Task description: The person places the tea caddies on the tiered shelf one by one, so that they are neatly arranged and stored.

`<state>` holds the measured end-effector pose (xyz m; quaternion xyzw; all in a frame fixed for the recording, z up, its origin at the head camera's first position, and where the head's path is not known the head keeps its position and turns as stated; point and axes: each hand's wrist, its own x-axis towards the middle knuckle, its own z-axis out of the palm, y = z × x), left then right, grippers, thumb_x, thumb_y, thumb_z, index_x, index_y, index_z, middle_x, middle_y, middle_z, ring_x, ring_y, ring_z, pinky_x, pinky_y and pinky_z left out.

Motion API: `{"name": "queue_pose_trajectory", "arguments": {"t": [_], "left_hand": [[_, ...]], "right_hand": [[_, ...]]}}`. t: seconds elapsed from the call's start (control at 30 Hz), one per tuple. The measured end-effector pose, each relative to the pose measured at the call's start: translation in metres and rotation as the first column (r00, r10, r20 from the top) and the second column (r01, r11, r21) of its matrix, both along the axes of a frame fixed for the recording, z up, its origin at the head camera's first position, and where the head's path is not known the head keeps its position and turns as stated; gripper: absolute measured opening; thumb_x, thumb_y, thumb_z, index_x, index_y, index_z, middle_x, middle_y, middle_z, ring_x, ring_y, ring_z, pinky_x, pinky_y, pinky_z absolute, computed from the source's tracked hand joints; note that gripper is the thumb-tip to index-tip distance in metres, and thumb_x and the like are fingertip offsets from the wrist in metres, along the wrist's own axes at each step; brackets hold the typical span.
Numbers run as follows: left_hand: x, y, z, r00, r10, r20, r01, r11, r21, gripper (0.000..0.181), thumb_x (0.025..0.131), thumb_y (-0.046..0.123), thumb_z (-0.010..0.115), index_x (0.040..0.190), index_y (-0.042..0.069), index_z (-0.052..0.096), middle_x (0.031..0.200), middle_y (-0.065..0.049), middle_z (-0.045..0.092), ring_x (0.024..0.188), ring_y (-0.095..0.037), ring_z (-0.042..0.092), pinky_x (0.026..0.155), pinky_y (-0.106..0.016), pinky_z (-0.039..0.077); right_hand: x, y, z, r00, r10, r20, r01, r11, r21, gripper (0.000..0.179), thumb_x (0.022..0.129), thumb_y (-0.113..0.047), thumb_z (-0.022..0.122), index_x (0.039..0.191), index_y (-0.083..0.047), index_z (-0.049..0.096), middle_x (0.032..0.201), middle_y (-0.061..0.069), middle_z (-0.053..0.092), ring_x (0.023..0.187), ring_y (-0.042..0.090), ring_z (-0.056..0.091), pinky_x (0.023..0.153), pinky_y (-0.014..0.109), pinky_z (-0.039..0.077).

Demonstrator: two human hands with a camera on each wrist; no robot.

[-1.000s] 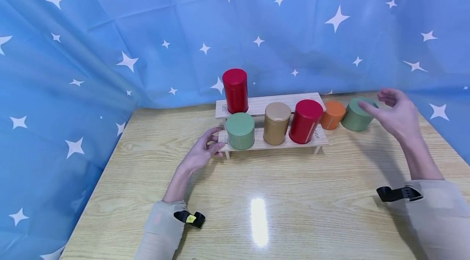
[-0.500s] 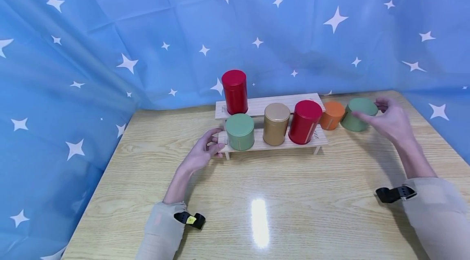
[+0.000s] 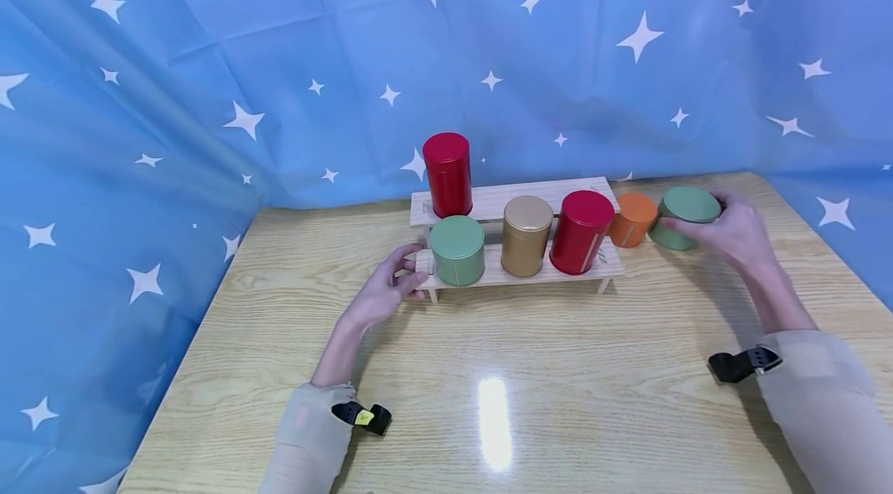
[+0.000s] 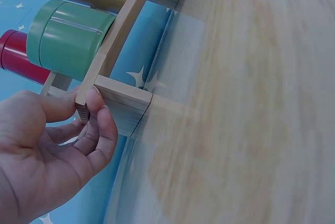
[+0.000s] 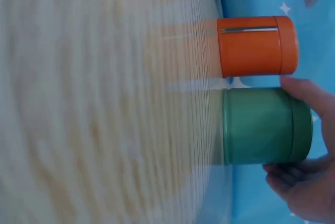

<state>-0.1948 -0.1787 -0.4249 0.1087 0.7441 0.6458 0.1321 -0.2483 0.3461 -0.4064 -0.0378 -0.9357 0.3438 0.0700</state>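
My left hand point(image 3: 382, 288) pinches the left end of the lower board of a two-step wooden rack point(image 3: 488, 271); the left wrist view shows thumb and fingers on either side of the board point(image 4: 118, 38). Right beside it on that board stands a green tin point(image 3: 457, 252). At the far right, my right hand point(image 3: 743, 230) grips another green tin point(image 3: 687, 209) standing on the table. In the right wrist view, the thumb lies along one side of this tin point(image 5: 261, 127) and the fingers along the other. An orange tin point(image 3: 633, 219) stands close to it.
A gold tin point(image 3: 526, 238) and a red tin point(image 3: 580, 234) share the lower board. Another red tin point(image 3: 447, 176) stands on the upper board. Behind the wooden table point(image 3: 418, 370) hangs a blue curtain with white stars point(image 3: 349, 52).
My right hand has moved left from beside the right-hand green tin and closed its thumb and fingers around it. The left hand has stayed on the rack.
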Motion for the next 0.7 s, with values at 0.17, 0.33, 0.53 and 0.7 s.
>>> {"name": "queue_pose_trajectory", "arguments": {"t": [0.17,0.33,0.53,0.7], "left_hand": [[-0.0005,0.0000,-0.0007,1.000,-0.001,0.003,0.001,1.000,0.004,0.053,0.102,-0.004,0.054,0.151,-0.003,0.034,0.115,-0.021,0.049,0.089,-0.020,0.060,0.085,-0.034,0.063],[-0.0006,0.0003,-0.0011,1.000,-0.002,0.005,0.002,1.000,0.006,0.053,0.102,-0.003,0.054,0.151,-0.003,0.034,0.113,-0.019,0.048,0.088,-0.019,0.059,0.086,-0.034,0.063],[-0.0003,0.0006,-0.0011,1.000,-0.001,0.009,0.001,1.000,0.006,0.053,0.102,-0.003,0.054,0.151,-0.002,0.033,0.113,-0.018,0.047,0.088,-0.019,0.059,0.086,-0.034,0.063],[-0.0004,0.0003,-0.0013,1.000,0.005,0.002,-0.005,1.000,-0.005,0.053,0.102,-0.003,0.055,0.151,-0.001,0.035,0.112,-0.018,0.047,0.084,-0.021,0.061,0.086,-0.036,0.063]], "right_hand": [[-0.0011,-0.0003,-0.0002,1.000,-0.004,0.000,0.004,1.000,0.010,0.096,0.087,-0.049,0.076,0.145,0.016,0.035,0.130,0.038,0.045,0.111,0.053,0.046,0.077,0.050,0.045],[-0.0008,0.0002,-0.0016,1.000,-0.010,-0.015,0.011,1.000,0.014,0.093,0.088,-0.047,0.075,0.144,0.016,0.037,0.129,0.039,0.047,0.110,0.052,0.047,0.076,0.050,0.045],[0.0016,0.0023,-0.0006,0.999,-0.034,-0.021,0.034,0.999,0.002,0.093,0.087,-0.047,0.076,0.142,0.018,0.038,0.127,0.039,0.048,0.108,0.051,0.049,0.074,0.046,0.046],[0.0039,0.0029,0.0035,0.998,-0.042,-0.046,0.042,0.999,-0.008,0.088,0.087,-0.047,0.077,0.140,0.014,0.042,0.124,0.035,0.051,0.105,0.046,0.050,0.067,0.034,0.045]]}}
